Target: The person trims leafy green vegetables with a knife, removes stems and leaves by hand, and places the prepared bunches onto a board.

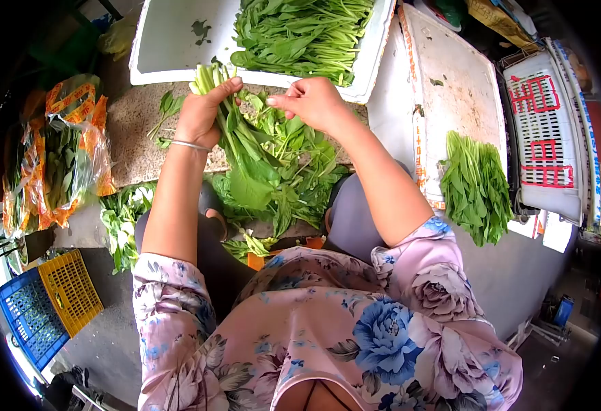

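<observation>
My left hand (201, 116) is closed around the stems of a bunch of leafy greens (249, 164), pale cut ends up and broad leaves hanging down. To its right, my right hand (317, 103) is raised with thumb and fingers pinched together; whatever is between the fingertips is too small to name. Beneath both hands, loose green leaves (307, 161) spread over a speckled stone-like surface (132, 127) and down between my knees. Just beyond, a white foam box (180, 41) holds a thick layer of greens (300, 38) with stems lined up.
On the right, another bunch of greens (475, 188) hangs over the edge of a dirty white foam panel (458, 96). Past it stands a white basket (540, 127) with red tape. Bagged greens (60, 154), a yellow crate (71, 291) and a blue crate (33, 318) are on the left.
</observation>
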`<state>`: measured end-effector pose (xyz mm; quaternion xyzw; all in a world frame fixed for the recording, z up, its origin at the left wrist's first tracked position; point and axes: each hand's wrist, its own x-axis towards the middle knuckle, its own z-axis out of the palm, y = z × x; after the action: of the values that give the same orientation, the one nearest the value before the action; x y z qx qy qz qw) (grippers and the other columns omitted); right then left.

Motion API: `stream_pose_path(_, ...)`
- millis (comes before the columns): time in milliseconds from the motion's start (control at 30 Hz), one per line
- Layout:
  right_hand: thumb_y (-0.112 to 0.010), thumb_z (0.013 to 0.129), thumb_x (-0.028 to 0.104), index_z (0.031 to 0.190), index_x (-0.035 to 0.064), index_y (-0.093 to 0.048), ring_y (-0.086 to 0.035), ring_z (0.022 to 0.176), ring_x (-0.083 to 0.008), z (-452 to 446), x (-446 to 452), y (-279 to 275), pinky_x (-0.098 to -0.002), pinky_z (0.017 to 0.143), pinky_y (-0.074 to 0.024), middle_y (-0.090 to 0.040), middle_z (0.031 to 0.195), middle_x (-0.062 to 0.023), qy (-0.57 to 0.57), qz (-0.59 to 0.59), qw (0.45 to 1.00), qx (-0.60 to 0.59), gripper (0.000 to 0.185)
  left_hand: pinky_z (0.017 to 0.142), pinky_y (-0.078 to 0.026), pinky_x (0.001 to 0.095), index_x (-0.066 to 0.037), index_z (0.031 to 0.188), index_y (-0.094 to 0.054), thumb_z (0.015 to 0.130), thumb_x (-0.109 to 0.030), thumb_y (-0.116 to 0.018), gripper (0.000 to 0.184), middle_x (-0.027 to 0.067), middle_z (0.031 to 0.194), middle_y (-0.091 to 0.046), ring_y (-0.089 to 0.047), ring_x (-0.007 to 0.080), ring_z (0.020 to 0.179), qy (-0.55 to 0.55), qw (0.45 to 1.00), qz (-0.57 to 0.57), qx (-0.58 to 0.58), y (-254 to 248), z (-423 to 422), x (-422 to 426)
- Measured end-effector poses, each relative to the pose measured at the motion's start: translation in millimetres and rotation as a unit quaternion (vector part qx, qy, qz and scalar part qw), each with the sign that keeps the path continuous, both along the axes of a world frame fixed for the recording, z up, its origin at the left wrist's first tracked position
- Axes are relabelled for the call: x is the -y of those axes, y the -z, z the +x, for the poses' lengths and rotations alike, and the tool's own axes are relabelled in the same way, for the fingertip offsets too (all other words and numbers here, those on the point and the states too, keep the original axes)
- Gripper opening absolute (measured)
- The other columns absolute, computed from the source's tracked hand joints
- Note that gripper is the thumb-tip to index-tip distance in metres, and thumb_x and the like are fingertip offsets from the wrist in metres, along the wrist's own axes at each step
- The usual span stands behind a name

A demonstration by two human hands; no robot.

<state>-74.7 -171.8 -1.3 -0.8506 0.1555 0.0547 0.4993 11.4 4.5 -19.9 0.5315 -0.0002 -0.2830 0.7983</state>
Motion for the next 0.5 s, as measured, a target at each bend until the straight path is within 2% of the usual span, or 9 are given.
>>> stream_pose_path(33, -0.065, 0.079, 0.024, 0.070, 0.0034, -0.057, -0.054, 0.056, -0.0084, 2.0, 7.4, -0.7, -0.0232, 0.055, -0.0451, -0.063, 0.071, -0.0045, 0.024, -0.021, 0.999, -0.024, 0.024, 0.056, -0.047, 0.0259, -0.001, 0.090, -0.057, 0.075, -0.005, -0.068, 0.019, 0.0059, 0.078, -0.062, -0.056, 0.0133, 0.063, -0.005, 1.000, -0.003, -0.005, -2.6, -0.2, -0.9)
stream_pose_path(100, -0.059, 0.082, 0.021, 0.096, 0.0008, -0.060, -0.060, 0.064, -0.0144, 19.7, 51.4, 31.4, -0.0285, 0.062, -0.0484, -0.065, 0.084, -0.0090, 0.068, -0.118, 0.991, 0.016, 0.025, 0.058, -0.046, 0.0234, -0.004, 0.095, -0.053, 0.075, -0.007, -0.068, 0.025, 0.0040, 0.081, -0.060, -0.054, 0.0115, 0.065, 0.008, 1.000, 0.008, -0.002, -9.2, -0.9, -1.4)
stream_pose_path(133, -0.055, 0.083, 0.020, 0.105, 0.0041, -0.059, -0.063, 0.078, -0.0224, 23.6, 69.3, 36.1, -0.0347, 0.070, -0.0486, -0.065, 0.091, -0.0119, 0.066, -0.284, 0.955, 0.056, 0.027, 0.058, -0.046, 0.0237, -0.004, 0.094, -0.053, 0.075, -0.007, -0.068, 0.024, 0.0034, 0.080, -0.059, -0.054, 0.0117, 0.065, 0.014, 1.000, -0.003, -0.005, -10.1, -0.2, -1.9)
stream_pose_path(167, -0.052, 0.082, 0.016, 0.104, 0.0061, -0.060, -0.060, 0.089, -0.0274, 29.9, 81.5, 34.1, -0.0396, 0.077, -0.0467, -0.063, 0.095, -0.0133, 0.080, -0.345, 0.935, 0.010, 0.025, 0.058, -0.046, 0.0241, -0.004, 0.094, -0.053, 0.075, -0.007, -0.068, 0.023, 0.0029, 0.079, -0.058, -0.054, 0.0118, 0.065, 0.020, 1.000, -0.013, -0.007, -11.6, 1.2, -2.1)
stream_pose_path(233, -0.051, 0.079, 0.010, 0.093, 0.0056, -0.063, -0.060, 0.091, -0.0292, 46.1, 103.3, 33.8, -0.0387, 0.077, -0.0488, -0.062, 0.098, -0.0145, 0.053, -0.425, 0.900, -0.082, 0.018, 0.058, -0.047, 0.0251, -0.005, 0.092, -0.053, 0.075, -0.007, -0.068, 0.023, 0.0022, 0.077, -0.057, -0.053, 0.0120, 0.064, 0.016, 0.999, -0.025, -0.020, -16.3, 2.7, 0.2)
stream_pose_path(300, -0.051, 0.076, 0.008, 0.090, 0.0048, -0.064, -0.061, 0.089, -0.0281, 56.4, 112.7, 43.0, -0.0394, 0.073, -0.0500, -0.062, 0.096, -0.0159, -0.017, -0.530, 0.844, -0.082, 0.019, 0.057, -0.046, 0.0254, -0.005, 0.092, -0.053, 0.075, -0.007, -0.068, 0.023, 0.0017, 0.076, -0.056, -0.053, 0.0123, 0.064, 0.001, 1.000, -0.028, 0.003, -12.5, 8.9, 3.0)
stream_pose_path(367, -0.051, 0.076, 0.008, 0.081, 0.0091, -0.067, -0.062, 0.085, -0.0250, 70.4, 119.1, 62.3, -0.0358, 0.067, -0.0505, -0.065, 0.086, -0.0101, -0.029, -0.596, 0.799, -0.079, 0.017, 0.059, -0.045, 0.0262, -0.005, 0.093, -0.054, 0.075, -0.006, -0.067, 0.022, 0.0016, 0.077, -0.056, -0.053, 0.0127, 0.067, -0.007, 1.000, -0.025, 0.006, -13.2, 11.7, 4.2)
stream_pose_path(467, -0.051, 0.078, 0.013, 0.082, 0.0137, -0.068, -0.061, 0.090, -0.0198, 82.8, 119.0, 73.8, -0.0339, 0.064, -0.0493, -0.066, 0.088, -0.0036, -0.027, -0.620, 0.774, -0.123, 0.018, 0.064, -0.045, 0.0269, -0.003, 0.100, -0.056, 0.075, -0.006, -0.067, 0.028, 0.0027, 0.083, -0.058, -0.054, 0.0132, 0.072, -0.003, 1.000, -0.011, -0.011, -9.5, 16.1, 5.4)
stream_pose_path(500, -0.050, 0.077, 0.008, 0.078, 0.0103, -0.067, -0.063, 0.082, -0.0230, 82.3, 118.1, 74.8, -0.0345, 0.063, -0.0506, -0.066, 0.085, -0.0099, -0.013, -0.607, 0.787, -0.108, 0.018, 0.065, -0.045, 0.0270, -0.002, 0.102, -0.056, 0.075, -0.006, -0.067, 0.030, 0.0030, 0.085, -0.059, -0.054, 0.0134, 0.074, 0.000, 1.000, -0.002, -0.012, -7.8, 17.6, 5.1)
